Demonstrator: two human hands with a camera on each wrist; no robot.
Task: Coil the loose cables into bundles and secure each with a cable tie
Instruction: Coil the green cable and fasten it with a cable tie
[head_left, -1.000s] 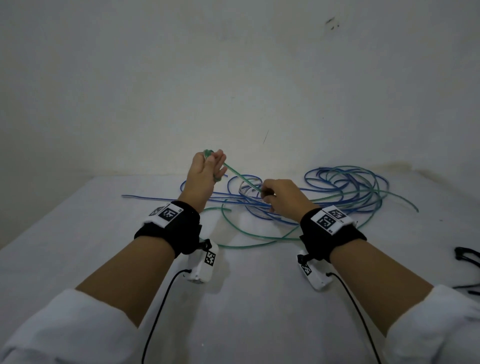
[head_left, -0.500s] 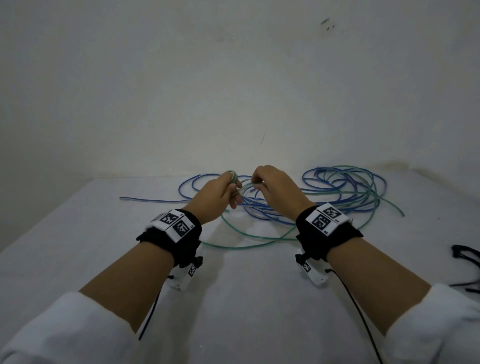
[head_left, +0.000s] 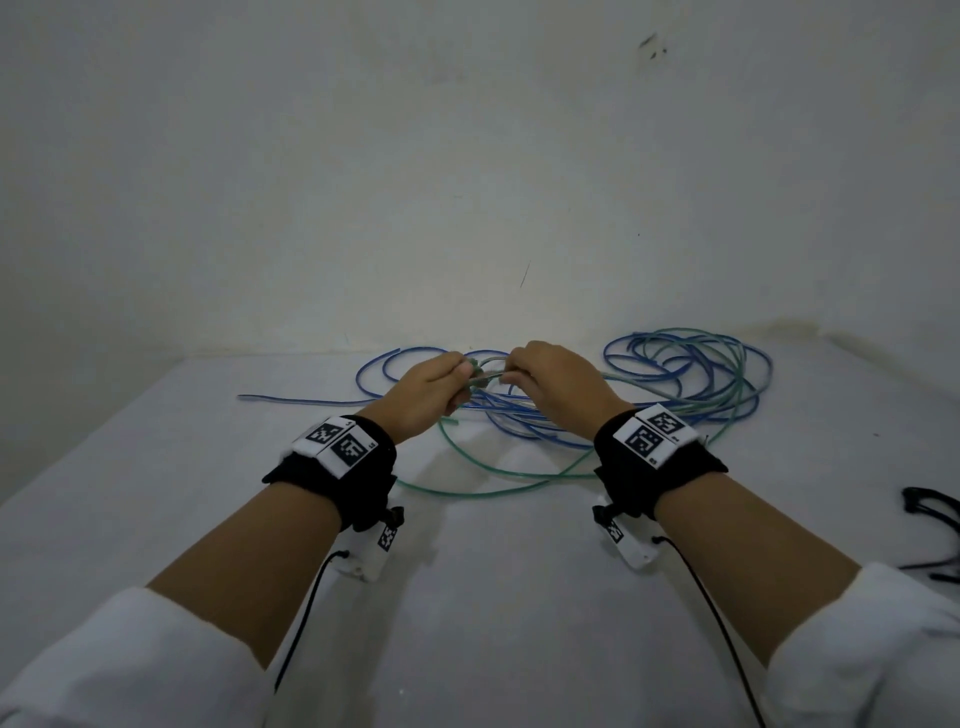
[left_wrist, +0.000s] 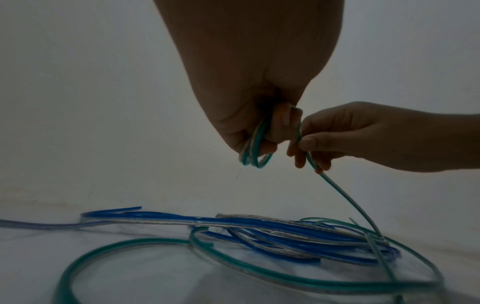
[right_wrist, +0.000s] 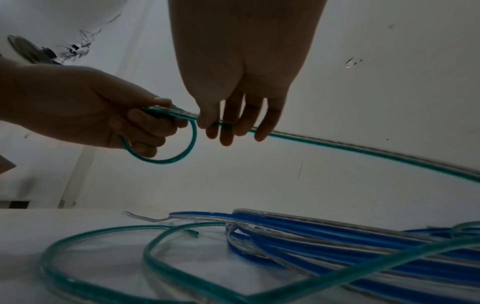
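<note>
Your left hand (head_left: 423, 397) grips small loops of glossy, translucent green cable (right_wrist: 337, 145), fingers curled round them. Your right hand (head_left: 556, 387) pinches the same cable just beside, closer than a second ago. Its slack drops to the white table (head_left: 493, 597), sweeping wide toward the near edge. Beyond, the blue cable (head_left: 691, 353) sprawls tangled along the far edge.

1. Wall (head_left: 467, 156): plain off-white, dimly lit, seen directly behind the table.
2. Dark scuff marks (head_left: 652, 44): found high on the wall, toward its right.
3. Thin dark scratch (head_left: 524, 274): set low on the wall, just above the table's far edge.
4. Table (head_left: 493, 597): pale grey-white surface, met by the wall at its far edge.
</note>
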